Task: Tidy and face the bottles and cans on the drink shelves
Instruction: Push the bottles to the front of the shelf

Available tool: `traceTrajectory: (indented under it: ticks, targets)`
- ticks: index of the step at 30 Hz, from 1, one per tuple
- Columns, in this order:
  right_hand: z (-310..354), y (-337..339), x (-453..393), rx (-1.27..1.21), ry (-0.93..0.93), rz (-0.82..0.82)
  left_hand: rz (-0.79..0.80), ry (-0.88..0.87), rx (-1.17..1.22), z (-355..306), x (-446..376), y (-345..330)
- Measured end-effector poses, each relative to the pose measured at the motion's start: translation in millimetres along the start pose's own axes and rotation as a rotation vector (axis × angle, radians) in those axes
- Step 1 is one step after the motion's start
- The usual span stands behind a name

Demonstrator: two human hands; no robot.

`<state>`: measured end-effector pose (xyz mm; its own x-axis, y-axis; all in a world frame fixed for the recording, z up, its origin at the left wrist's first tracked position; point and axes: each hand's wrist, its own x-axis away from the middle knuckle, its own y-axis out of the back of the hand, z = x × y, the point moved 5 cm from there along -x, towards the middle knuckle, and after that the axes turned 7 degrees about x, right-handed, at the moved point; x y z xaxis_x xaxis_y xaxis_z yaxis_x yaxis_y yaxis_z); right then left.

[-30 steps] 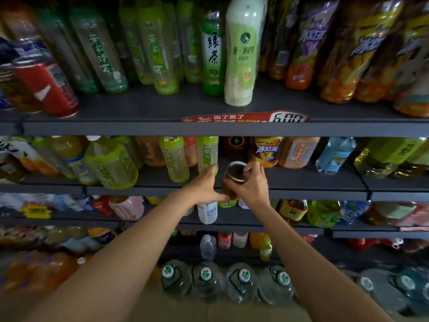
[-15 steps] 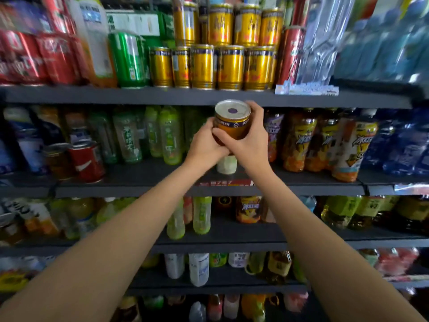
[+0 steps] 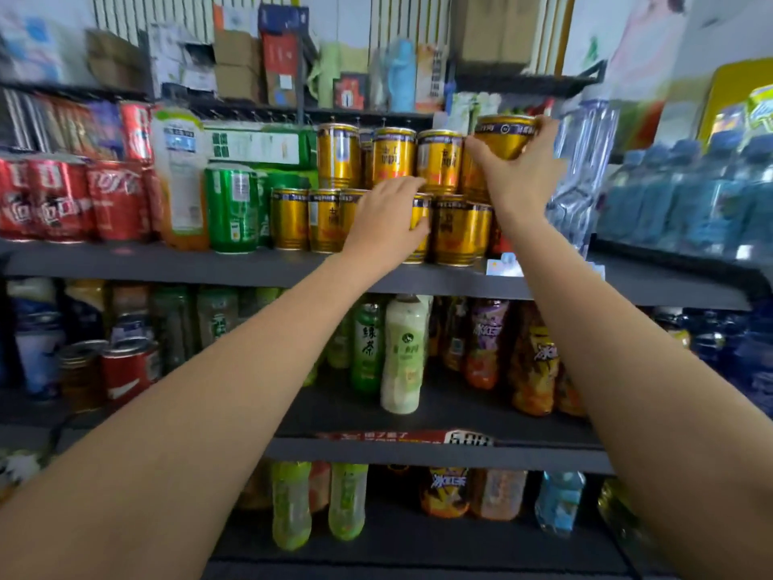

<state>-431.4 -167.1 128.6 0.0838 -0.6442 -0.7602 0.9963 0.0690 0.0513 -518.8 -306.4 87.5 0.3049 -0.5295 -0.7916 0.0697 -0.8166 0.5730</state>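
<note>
Both bare forearms extended up and forward, roughly parallel, left lower than right; left hand (image 3: 387,226) back toward camera, fingers bent forward and resting against a can (image 3: 419,228), no clear wrap round it; right hand (image 3: 516,173) raised higher, wrist bent back, fingers and thumb curled round a gold can (image 3: 504,138), gripping its lower half; hands apart, not touching.
</note>
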Motion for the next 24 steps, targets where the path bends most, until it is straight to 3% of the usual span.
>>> traceTrajectory:
  ticks: [6, 10, 19, 24]
  targets:
    - [0.3, -8.0, -40.7, -0.041, -0.013, 0.154, 0.114, 0.076, -0.128, -1.5, -27.1, -32.8]
    - [-1.2, -39.1, -35.0, -0.052, 0.005, 0.336, 0.089, 0.053, -0.164, 7.8, -27.1, -32.3]
    - [-12.1, -59.8, -37.5, -0.001, -0.007, 0.391, 0.084, 0.002, -0.214, 10.8, -27.2, -35.5]
    - [-16.0, -61.6, -32.9, -0.164, -0.054, 0.455, 0.084, 0.005, -0.229, 13.1, -26.7, -39.8]
